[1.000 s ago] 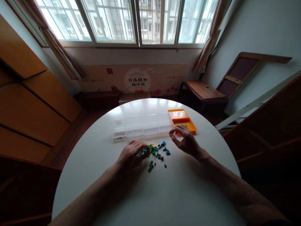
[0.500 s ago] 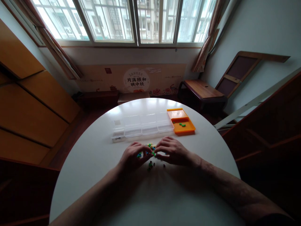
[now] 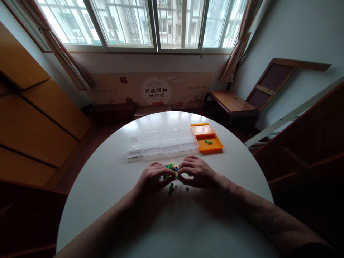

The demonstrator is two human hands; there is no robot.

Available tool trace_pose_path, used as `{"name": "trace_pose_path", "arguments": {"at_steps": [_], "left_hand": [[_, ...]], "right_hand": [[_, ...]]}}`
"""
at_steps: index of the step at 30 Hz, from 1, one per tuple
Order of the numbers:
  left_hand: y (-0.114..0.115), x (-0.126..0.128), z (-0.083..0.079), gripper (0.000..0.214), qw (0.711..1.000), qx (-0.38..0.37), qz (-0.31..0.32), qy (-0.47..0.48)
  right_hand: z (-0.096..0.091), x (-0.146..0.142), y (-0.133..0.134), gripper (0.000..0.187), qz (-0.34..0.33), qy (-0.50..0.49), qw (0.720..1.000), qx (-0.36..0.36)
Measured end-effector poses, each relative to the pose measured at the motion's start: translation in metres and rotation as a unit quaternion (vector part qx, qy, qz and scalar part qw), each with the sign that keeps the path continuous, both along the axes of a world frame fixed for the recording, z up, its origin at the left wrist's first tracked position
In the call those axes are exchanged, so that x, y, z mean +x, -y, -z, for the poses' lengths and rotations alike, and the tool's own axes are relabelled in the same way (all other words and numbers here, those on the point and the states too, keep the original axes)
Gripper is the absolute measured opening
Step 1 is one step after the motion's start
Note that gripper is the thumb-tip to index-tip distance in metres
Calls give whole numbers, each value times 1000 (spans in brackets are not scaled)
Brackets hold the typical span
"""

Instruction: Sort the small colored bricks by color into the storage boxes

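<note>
A pile of small coloured bricks (image 3: 171, 167) lies on the round white table (image 3: 166, 222), partly hidden by both hands. My left hand (image 3: 152, 177) rests on the pile's left side with fingers curled and pinched over the bricks. My right hand (image 3: 195, 172) covers the pile's right side, its fingers bent and fingertips close to the left hand's. What either pinch holds is too small to make out. Behind the pile stands a clear compartment box (image 3: 161, 142), and to its right an orange tray (image 3: 212, 147) with a green piece (image 3: 208, 142) in it.
A few stray bricks (image 3: 172, 187) lie just in front of the hands. A wooden bench (image 3: 231, 102) stands beyond the table at the right, wooden cabinets (image 3: 40, 118) at the left, windows behind.
My right hand has come back from beside the orange tray to the brick pile, leaving a green piece in the tray. The left hand has stayed on the pile.
</note>
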State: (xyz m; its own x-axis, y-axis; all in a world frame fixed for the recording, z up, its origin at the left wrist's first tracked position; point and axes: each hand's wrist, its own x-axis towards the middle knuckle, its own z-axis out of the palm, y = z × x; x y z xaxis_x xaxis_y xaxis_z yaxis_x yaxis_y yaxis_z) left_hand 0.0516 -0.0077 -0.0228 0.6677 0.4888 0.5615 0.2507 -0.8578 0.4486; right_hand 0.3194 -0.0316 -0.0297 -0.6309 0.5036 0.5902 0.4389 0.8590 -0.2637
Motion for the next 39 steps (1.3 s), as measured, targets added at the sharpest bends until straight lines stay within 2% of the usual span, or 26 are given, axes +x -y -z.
{"name": "trace_pose_path", "arguments": {"at_steps": [4, 10, 13, 16, 18, 21, 24, 28, 32, 36, 39], "left_hand": [[-2, -4, 2, 14, 1000, 7, -16, -8], [-9, -13, 5, 9, 997, 55, -31, -35], [-11, -16, 5, 8, 997, 57, -46, -37], [-11, -17, 6, 7, 997, 56, -37, -39], [-11, -17, 6, 9, 997, 55, -33, -46], [-10, -16, 5, 13, 996, 53, -38, -52], [-11, -16, 4, 14, 996, 53, -40, -54], [-12, -16, 7, 11, 996, 61, -39, -46], [-12, -16, 10, 6, 997, 58, -34, -39], [-13, -16, 11, 4, 997, 59, -29, -33], [-12, -15, 9, 6, 997, 61, -29, -32]], "right_hand": [[-3, 4, -1, 5, 9, -26, 1000, -9], [-13, 22, -5, 7, 77, -69, 994, -29], [-16, 37, -10, 10, 135, -81, 987, -21], [-18, 52, -15, 10, 205, -104, 973, -23], [-18, 58, -18, 10, 229, -114, 966, -32], [-15, 59, -19, 7, 231, -86, 968, -43], [-13, 55, -18, 4, 243, -15, 969, -33], [-14, 56, -15, 13, 303, 69, 950, -20], [-13, 61, -15, 9, 325, 126, 937, -38], [-7, 59, -17, 7, 308, 141, 939, -51], [-7, 59, -18, 10, 296, 106, 948, -54]]}}
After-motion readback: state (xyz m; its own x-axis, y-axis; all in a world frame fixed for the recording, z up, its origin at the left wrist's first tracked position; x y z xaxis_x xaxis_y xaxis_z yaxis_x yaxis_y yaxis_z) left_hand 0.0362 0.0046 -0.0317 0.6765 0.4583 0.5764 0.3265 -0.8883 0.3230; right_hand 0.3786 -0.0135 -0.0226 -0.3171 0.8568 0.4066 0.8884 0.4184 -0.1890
